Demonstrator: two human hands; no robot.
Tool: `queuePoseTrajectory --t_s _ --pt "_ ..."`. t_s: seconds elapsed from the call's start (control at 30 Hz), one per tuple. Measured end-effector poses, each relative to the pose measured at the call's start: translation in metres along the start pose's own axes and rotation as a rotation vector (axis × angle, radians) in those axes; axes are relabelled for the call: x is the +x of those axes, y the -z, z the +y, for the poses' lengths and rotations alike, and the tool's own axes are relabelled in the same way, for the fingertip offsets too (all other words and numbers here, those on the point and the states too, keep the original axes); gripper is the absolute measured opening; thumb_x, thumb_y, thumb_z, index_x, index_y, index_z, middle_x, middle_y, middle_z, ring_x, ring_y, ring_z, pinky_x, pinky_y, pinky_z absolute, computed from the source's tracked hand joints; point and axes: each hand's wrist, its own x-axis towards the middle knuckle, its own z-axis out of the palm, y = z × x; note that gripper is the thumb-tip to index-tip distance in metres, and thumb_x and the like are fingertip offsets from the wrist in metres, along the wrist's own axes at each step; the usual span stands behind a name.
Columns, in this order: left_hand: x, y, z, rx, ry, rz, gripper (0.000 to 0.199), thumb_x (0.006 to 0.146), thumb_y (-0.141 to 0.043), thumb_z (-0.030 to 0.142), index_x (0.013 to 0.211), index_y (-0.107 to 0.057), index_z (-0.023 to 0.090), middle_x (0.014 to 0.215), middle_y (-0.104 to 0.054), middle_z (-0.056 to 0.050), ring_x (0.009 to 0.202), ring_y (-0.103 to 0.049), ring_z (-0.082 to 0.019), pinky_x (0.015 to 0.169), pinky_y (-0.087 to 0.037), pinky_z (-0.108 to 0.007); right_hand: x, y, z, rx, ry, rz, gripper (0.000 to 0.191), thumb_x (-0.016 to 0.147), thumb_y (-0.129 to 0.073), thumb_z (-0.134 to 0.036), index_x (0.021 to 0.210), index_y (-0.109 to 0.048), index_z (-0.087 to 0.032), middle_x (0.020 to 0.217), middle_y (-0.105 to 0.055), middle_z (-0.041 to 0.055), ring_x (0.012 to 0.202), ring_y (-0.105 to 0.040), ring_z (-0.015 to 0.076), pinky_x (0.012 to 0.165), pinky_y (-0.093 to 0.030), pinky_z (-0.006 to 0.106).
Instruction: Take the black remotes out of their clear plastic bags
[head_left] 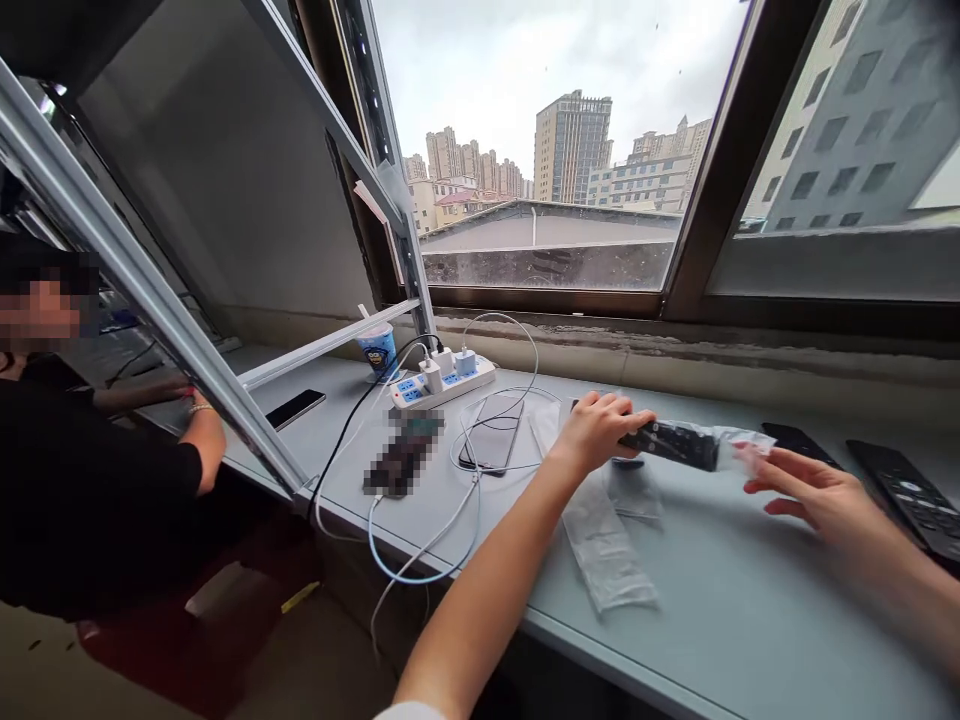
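Note:
A black remote control (pixel 679 444) is held above the table, partly inside a clear plastic sleeve (pixel 739 447). My left hand (pixel 600 432) grips the remote's left end, fingers wrapped over it. At the other end my right hand (pixel 806 485) pinches the loose end of the sleeve between thumb and fingers. Below my left hand, a flat clear bag (pixel 611 555) lies on the table, with another small bag (pixel 636 492) beside it. More black remotes (pixel 911 495) rest on the table behind and right of my right hand.
A power strip (pixel 444 383) with plugs, tangled white cables, a phone (pixel 491 435) and a blue cup (pixel 379 352) stand left on the grey table (pixel 720 610). A metal frame post (pixel 187 345) separates a seated person (pixel 97 460) at far left. A window is behind.

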Motion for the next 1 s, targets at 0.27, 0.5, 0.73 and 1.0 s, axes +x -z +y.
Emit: queuePoseTrajectory --t_s 0.27,0.5,0.73,1.0 --pt "-0.001 0.004 -0.005 0.029 -0.009 0.024 0.034 0.073 -0.066 0.027 0.106 -0.059 0.025 0.092 -0.062 -0.001 0.085 -0.055 -0.017 0.076 -0.036 -0.029 0.014 -0.016 -0.013 -0.031 0.063 -0.246 0.042 0.053 -0.073 -0.046 0.086 -0.071 -0.019 0.078 -0.066 0.0052 0.050 -0.052 0.0101 0.038 -0.040 0.019" --pt "-0.003 0.007 -0.006 -0.050 0.044 0.131 0.036 0.074 -0.064 0.022 0.109 -0.060 0.026 0.087 -0.064 0.000 0.078 -0.057 -0.016 0.074 -0.042 -0.028 0.026 -0.012 -0.005 -0.022 0.148 -0.283 0.037 0.058 -0.068 -0.048 0.076 -0.069 -0.016 0.069 -0.061 0.0030 0.043 -0.047 0.0065 0.034 -0.035 0.018" --pt "0.001 0.005 0.005 -0.079 0.016 0.160 0.042 0.074 -0.061 0.018 0.115 -0.058 0.027 0.090 -0.063 -0.001 0.081 -0.057 -0.016 0.077 -0.046 -0.028 0.020 -0.003 -0.015 -0.012 0.194 -0.318 0.036 0.059 -0.068 -0.049 0.077 -0.069 -0.018 0.096 -0.063 0.0067 0.067 -0.057 0.0121 0.043 -0.039 0.017" --pt "-0.009 0.022 -0.017 -0.054 0.023 0.265 0.044 0.077 -0.056 0.018 0.120 -0.054 0.030 0.098 -0.062 -0.003 0.091 -0.055 -0.022 0.087 -0.041 -0.035 -0.006 -0.016 -0.038 0.112 0.232 -0.200 0.030 0.056 -0.069 -0.045 0.074 -0.069 -0.022 0.110 -0.058 0.0023 0.080 -0.054 0.0157 0.050 -0.037 0.020"
